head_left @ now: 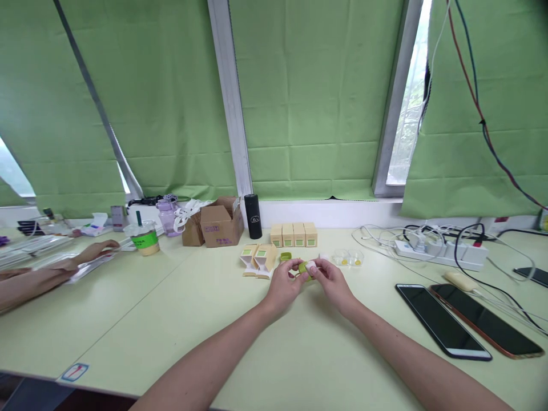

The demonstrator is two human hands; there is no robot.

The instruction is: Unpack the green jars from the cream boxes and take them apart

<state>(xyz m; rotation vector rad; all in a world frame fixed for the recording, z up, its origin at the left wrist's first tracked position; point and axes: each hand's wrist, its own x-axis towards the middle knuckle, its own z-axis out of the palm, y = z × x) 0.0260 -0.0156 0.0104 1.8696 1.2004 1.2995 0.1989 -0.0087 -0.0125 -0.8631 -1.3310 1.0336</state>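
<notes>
Both hands meet above the table in the middle of the view. My left hand (282, 285) is closed around a small green container (303, 267). With its fingertips, my right hand (335, 285) pinches a small white piece (310, 265) against that container; its exact kind is too small to tell. Just behind my left fingers lies another small green piece (285, 256). Two open cartons (259, 260) rest to the left of it, flaps out. Behind stands a row of several closed cartons (293, 234). Clear plastic cases (348, 257) with yellow spots lie beyond my right hand.
A black bottle (253, 216) and a brown cardboard box (221, 222) stand at the back. Left are a drink cup (144, 237) and a co-worker's arm (64, 267). Two phones (443, 319), a power strip (440, 253) and tangled cables occupy the right side.
</notes>
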